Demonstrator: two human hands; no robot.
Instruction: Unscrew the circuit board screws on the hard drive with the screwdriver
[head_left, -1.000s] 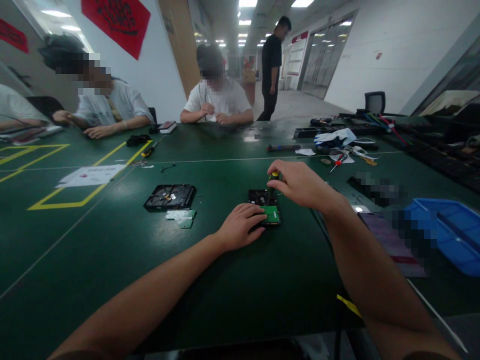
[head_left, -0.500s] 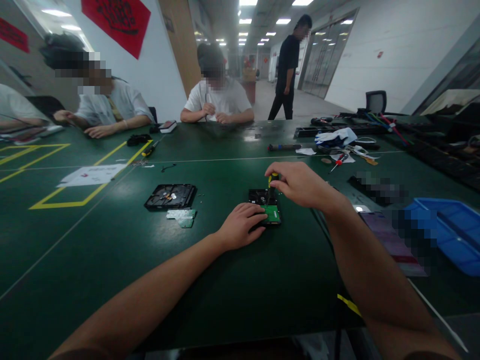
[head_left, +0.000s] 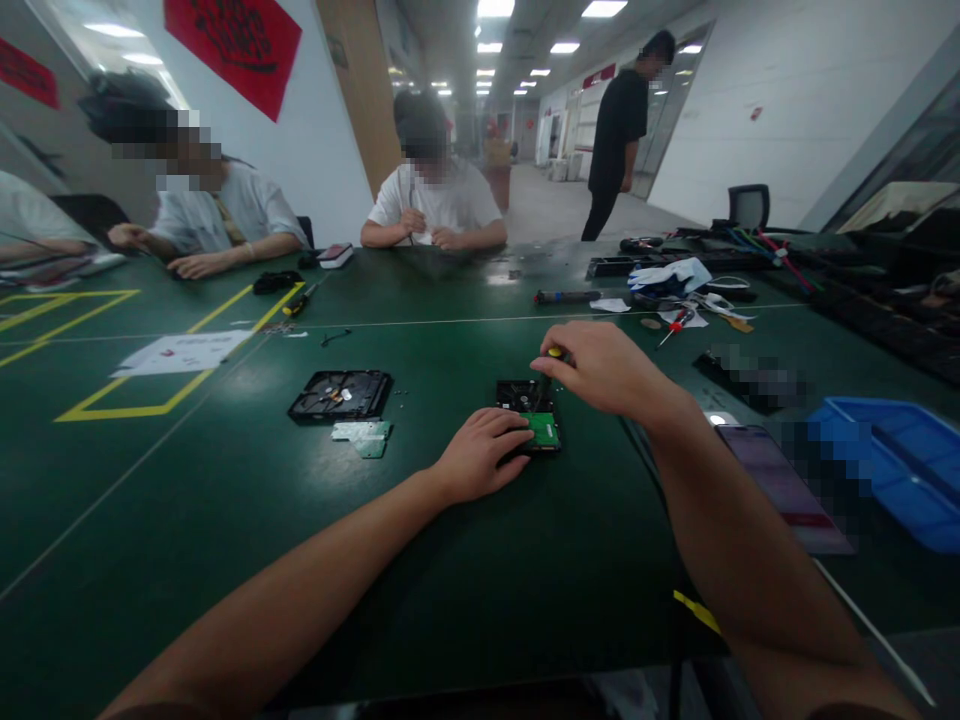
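A hard drive (head_left: 516, 393) with a green circuit board (head_left: 546, 432) facing up lies on the table in front of me. My left hand (head_left: 484, 455) holds its left side, fingers over the board and thumb along the near edge. In my right hand (head_left: 589, 365) is a screwdriver (head_left: 555, 352) with a yellow and black handle, its shaft pointing down to the drive. The tip is too dark to make out. To the left sits another black hard drive (head_left: 341, 395), with a detached circuit board (head_left: 362, 436) on its near side and several tiny screws (head_left: 402, 393) beside it.
On the right are a blue tray (head_left: 892, 470), a tablet-like panel (head_left: 784, 490), a red screwdriver (head_left: 679, 322) and white gloves (head_left: 671, 277). Another yellow-black screwdriver (head_left: 298, 300) and a paper sheet (head_left: 180, 353) lie far left. Several people sit across the table (head_left: 225, 510); one stands behind.
My right hand has turned slightly around the screwdriver handle, which now shows less. My left hand stays on the drive. The standing person has moved to the right.
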